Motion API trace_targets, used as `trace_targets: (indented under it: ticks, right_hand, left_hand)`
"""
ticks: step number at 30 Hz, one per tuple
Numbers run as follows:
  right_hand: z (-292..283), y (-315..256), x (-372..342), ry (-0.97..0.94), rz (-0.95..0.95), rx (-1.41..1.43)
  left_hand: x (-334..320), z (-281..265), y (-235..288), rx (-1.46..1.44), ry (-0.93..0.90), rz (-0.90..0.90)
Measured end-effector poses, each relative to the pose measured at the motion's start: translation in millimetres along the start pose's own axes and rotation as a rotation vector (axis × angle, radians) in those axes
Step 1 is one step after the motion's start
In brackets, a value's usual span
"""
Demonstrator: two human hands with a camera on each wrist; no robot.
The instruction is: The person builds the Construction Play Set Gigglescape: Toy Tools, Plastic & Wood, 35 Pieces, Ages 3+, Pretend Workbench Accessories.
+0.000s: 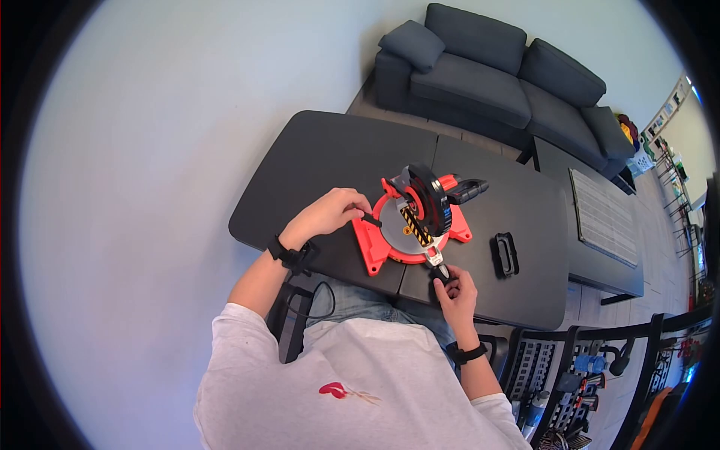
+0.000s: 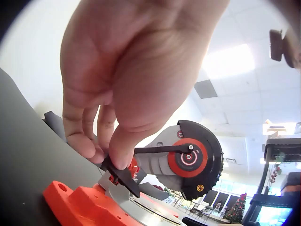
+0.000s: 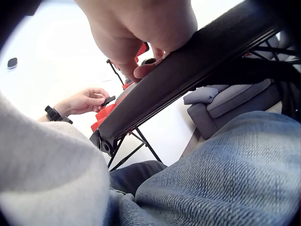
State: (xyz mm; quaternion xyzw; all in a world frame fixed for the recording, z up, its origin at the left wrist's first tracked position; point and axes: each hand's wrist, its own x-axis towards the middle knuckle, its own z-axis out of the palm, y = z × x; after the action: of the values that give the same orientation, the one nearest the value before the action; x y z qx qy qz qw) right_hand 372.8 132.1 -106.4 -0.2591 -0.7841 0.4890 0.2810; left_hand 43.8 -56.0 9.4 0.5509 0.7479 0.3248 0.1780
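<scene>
1. Clearly, from my remote seat, the red-and-black miter saw (image 1: 412, 223) stands near the middle of the dark table (image 1: 300, 165); I take it as my dial's centre, twelve at the top of the head view.
2. At nine o'clock my left hand (image 1: 330, 214) pinches a small black piece (image 1: 370, 219) over the base's edge; I cannot tell whether it is attached.
3. At five o'clock my right hand (image 1: 458, 297) grips the saw's black knob (image 1: 441, 274).
4. Between three and four lies a black frame (image 1: 506, 255), untouched.
5. I judge the step in hand to be positioning that piece while steadying the saw.
6. The next move, I think, calls for careful alignment on the left and a firm right hold.
</scene>
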Motion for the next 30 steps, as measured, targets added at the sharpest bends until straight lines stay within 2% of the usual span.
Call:
trace_targets:
  ticks: [2,11,17,26,30]
  right_hand:
    - [-0.3,-0.6,-0.1,0.0,-0.014,-0.01]
    - [-0.2,0.2,-0.3,0.004,-0.028,0.002]
    - [-0.2,-0.4,-0.4,-0.003,-0.016,0.0]
    - [-0.8,-3.1,-0.3,-0.006,-0.024,-0.014]
    - [-0.6,-2.0,-0.3,-0.004,-0.018,-0.011]
  left_hand:
    - [-0.5,5.7,0.7,0.015,-0.019,0.058]
    - [-0.9,24.6,7.1,-0.031,-0.205,0.043]
    - [-1.1,29.6,9.3,-0.012,-0.25,0.025]
    - [-2.8,39.5,3.2,0.023,-0.155,0.065]
    - [-3.7,29.7,10.2,-0.001,-0.058,0.086]
